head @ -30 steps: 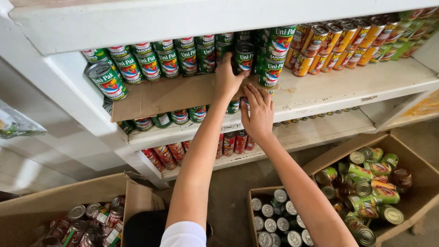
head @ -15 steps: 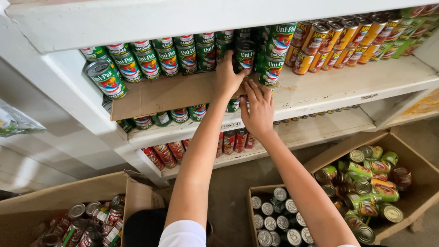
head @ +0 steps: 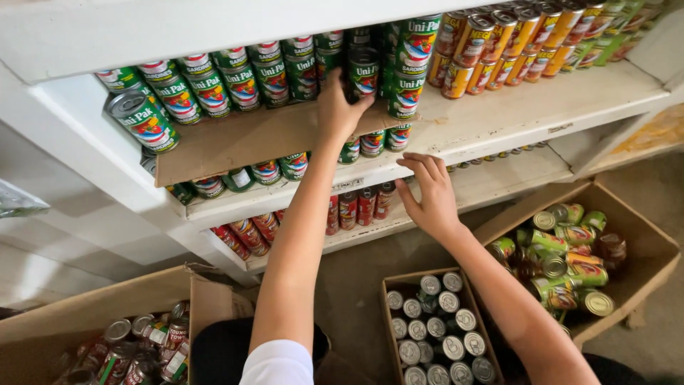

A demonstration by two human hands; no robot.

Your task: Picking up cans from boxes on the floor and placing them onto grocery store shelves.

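My left hand (head: 339, 108) reaches up to the upper shelf and grips a green-labelled can (head: 364, 73), which stands on a brown cardboard sheet (head: 235, 139) among rows of matching green cans (head: 235, 82). Lower down, my right hand (head: 427, 196) hangs in front of the white shelf edge (head: 499, 139) with its fingers spread and nothing in it. It is close to the red-labelled cans (head: 356, 207) on the lower shelf.
Orange and red cans (head: 499, 43) fill the upper shelf's right side. On the floor stand a small box of upright cans (head: 434, 328), a large cardboard box of mixed green cans (head: 563, 257) at right, and another box of cans (head: 135, 349) at left.
My right hand has come down from the green can on the upper shelf and now hangs open by the shelf edge. My left hand stays on the can.
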